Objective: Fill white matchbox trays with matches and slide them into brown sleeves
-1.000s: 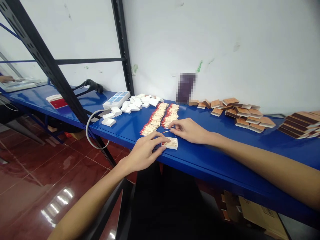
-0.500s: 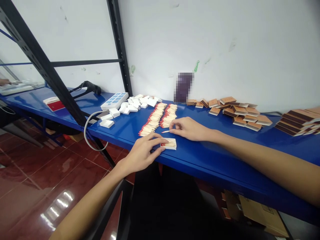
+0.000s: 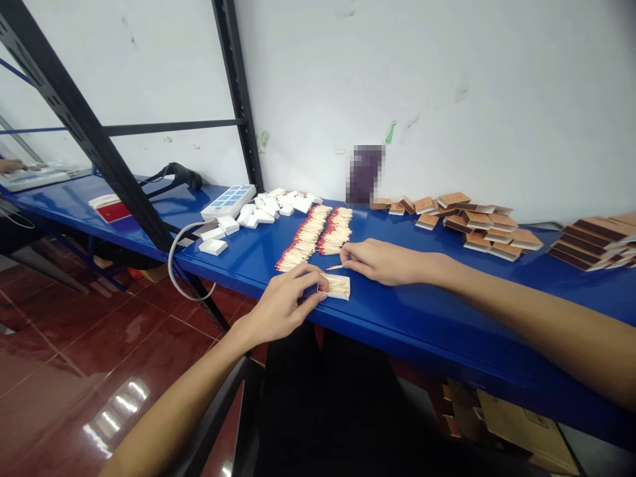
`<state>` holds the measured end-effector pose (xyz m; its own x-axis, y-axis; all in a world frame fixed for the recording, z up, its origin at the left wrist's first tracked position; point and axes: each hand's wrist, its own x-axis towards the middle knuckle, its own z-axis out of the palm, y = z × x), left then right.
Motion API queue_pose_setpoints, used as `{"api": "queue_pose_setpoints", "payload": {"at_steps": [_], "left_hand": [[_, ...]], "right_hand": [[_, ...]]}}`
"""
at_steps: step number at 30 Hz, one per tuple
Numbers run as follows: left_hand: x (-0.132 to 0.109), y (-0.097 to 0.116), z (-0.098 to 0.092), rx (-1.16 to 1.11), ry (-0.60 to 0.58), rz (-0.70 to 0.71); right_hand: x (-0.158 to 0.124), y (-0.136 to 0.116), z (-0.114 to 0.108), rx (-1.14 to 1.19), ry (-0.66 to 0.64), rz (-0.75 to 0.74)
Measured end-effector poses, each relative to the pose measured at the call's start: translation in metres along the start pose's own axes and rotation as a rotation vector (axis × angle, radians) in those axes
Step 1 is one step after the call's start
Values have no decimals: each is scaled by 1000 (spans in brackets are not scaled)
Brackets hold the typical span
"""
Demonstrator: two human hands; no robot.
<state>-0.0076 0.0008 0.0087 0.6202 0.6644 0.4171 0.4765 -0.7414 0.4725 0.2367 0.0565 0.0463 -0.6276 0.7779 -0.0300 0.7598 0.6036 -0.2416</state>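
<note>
My left hand (image 3: 288, 298) grips the left end of a small white matchbox tray (image 3: 348, 289) near the table's front edge, its fingers and thumb on either side. Matches (image 3: 338, 283) with red heads lie inside the tray, their heads partly covered by my fingers. Just behind and to the right of it, my right hand (image 3: 372, 260) pinches a single match (image 3: 334, 267), its red head pointing left. Beyond the hands, two long rows of matches, a left row (image 3: 307, 235) and a right row (image 3: 336, 230), lie on the blue table.
White empty trays (image 3: 263, 207) lie heaped at the back left beside a white and blue box (image 3: 229, 201). Brown matchbox sleeves (image 3: 477, 222) are piled at the back right, with more stacked sleeves (image 3: 593, 242) farther right. A black shelf post (image 3: 84, 126) and a grey cable (image 3: 171, 262) stand left.
My right hand has moved slightly right and toward me with the match, which is now closer to the tray. My left hand stays on the tray.
</note>
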Motion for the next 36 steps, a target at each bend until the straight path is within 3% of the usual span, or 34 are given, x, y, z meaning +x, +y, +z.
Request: {"api": "queue_pose_setpoints", "payload": {"at_steps": [8,16,21,25,31,36], "left_hand": [[1,-1,1,5,22,-27],[3,-3,3,-16,78,-98],[4,-3,6,-54,119,-124],[4,-4,7,-29,158,-115],[4,-3,7,52,160,-65],[4,-3,6,53,103,-54]], "right_hand": [[-2,-8,-4,41,-38,4],[-3,-5,-3,46,19,-26],[-11,-25,-13,75,32,-14],[-15,-40,-15,99,-46,-51],[-6,-29,-14,145,194,-34],[-3,-12,-19,139,189,-40]]}}
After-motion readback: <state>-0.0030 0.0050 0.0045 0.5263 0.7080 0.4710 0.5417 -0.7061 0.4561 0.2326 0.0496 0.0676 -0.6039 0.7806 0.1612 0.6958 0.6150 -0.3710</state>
